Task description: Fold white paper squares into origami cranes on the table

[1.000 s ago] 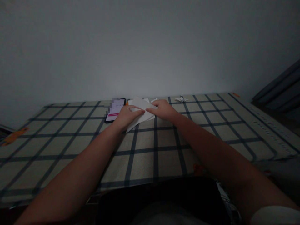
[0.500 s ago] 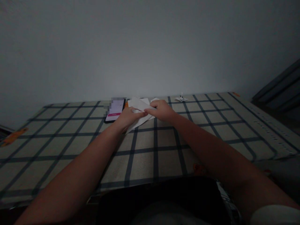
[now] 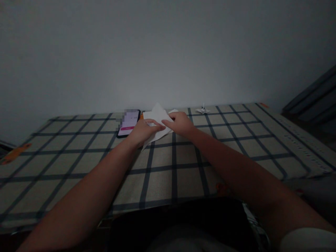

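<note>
Between my two hands is a partly folded sheet of white paper (image 3: 159, 114), one pointed corner standing up toward the wall. My left hand (image 3: 146, 131) grips its left side, thumb stretched along the near part of the paper. On the right, my right hand (image 3: 181, 123) pinches the sheet, with its thumb on top and the fingers curled. The two thumb tips almost meet at the middle. Parts of the paper and several fingertips are hidden behind the hands.
A phone (image 3: 128, 123) with a lit screen lies left of the paper. Farther right, near the wall, sits a small folded paper crane (image 3: 203, 110). A checked cloth (image 3: 162, 175) covers the table, and a plain wall (image 3: 168, 56) rises behind it.
The paper's upper flap has tilted up, so its pointed corner now stands higher toward the wall. Both hands have stayed nearly in place.
</note>
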`<act>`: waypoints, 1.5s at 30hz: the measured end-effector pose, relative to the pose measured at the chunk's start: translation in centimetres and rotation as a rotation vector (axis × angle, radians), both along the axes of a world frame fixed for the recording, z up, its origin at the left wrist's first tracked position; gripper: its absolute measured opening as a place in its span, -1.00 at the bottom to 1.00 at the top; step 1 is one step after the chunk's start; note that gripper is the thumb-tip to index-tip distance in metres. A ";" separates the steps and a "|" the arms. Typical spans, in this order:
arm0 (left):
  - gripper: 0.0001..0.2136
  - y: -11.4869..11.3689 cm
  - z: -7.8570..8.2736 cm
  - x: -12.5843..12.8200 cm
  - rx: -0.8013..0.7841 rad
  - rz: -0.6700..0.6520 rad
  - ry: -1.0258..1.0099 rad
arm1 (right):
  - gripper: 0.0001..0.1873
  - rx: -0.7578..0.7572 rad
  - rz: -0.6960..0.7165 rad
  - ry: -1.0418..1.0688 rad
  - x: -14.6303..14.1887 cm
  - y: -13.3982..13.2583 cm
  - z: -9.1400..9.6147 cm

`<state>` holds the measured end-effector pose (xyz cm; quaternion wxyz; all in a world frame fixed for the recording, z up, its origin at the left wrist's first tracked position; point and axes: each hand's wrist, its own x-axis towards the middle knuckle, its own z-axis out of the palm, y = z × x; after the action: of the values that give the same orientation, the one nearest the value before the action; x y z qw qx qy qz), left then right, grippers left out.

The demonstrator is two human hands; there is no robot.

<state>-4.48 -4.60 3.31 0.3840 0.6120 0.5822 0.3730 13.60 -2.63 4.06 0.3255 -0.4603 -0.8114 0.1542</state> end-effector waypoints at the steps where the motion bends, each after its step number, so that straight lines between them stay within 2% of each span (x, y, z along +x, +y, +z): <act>1: -0.67 0.0 0.1 0.0 -0.004 0.006 0.017 | -0.64 -0.013 -0.012 0.024 0.0 0.1 0.0; 7: -0.63 0.4 -0.1 -0.5 0.067 0.022 0.004 | -0.57 -0.078 0.111 0.067 0.9 0.6 0.3; 11: -0.65 0.6 -0.2 -0.4 0.096 0.015 -0.042 | -0.64 -0.081 0.131 -0.001 1.3 0.5 0.4; 16: -0.63 0.6 -0.3 -0.4 0.022 0.014 0.072 | -0.66 -0.035 0.126 -0.076 1.0 0.4 0.5; 19: -0.59 0.6 -0.4 -0.5 -0.010 -0.044 0.092 | -0.68 -0.018 0.114 -0.082 0.8 0.2 0.5; 21: -0.60 0.5 -0.4 -0.5 -0.004 -0.071 0.085 | -0.68 -0.030 0.111 -0.078 0.7 0.2 0.5; 27: -0.68 0.1 -0.1 -0.2 0.060 -0.035 0.085 | -0.65 -0.069 0.142 -0.044 1.0 0.4 0.4; 35: -0.73 0.2 -0.2 -0.2 -0.022 -0.022 0.046 | -0.71 -0.019 0.150 -0.076 1.1 0.5 0.4; 42: -0.65 0.3 -0.5 -0.5 0.038 -0.075 0.171 | -0.68 -0.022 0.138 -0.107 0.8 0.2 0.3; 45: -0.65 0.1 -0.2 -0.3 0.040 -0.055 0.201 | -0.68 -0.003 0.102 -0.122 0.6 0.1 0.4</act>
<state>-4.75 -4.46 3.12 0.3214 0.6694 0.5934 0.3105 14.16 -2.51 4.43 0.2666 -0.4275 -0.8518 0.1435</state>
